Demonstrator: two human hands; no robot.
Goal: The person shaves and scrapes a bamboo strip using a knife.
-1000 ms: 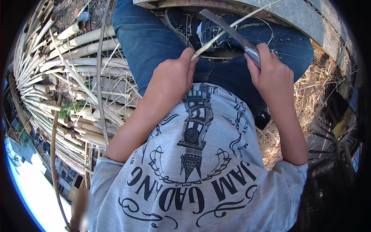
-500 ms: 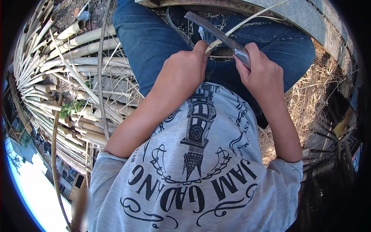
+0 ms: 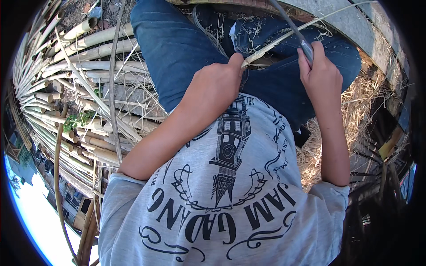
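Left hand pinching a pale strip, right hand wrapped around a knife.

The left hand's thumb and curled fingers clamp the strip's lower end above the lap; from there the strip slants up and right, its far end over a grey board at the upper edge. The right hand's fingers are folded about the metallic handle, thumb along its near side, and the long blade points up and left, crossing the strip; whether the two touch, I cannot tell. Curly shavings lie on the blue jeans beneath. Bamboo poles are piled at the left, and straw-like shavings cover the ground at the right.
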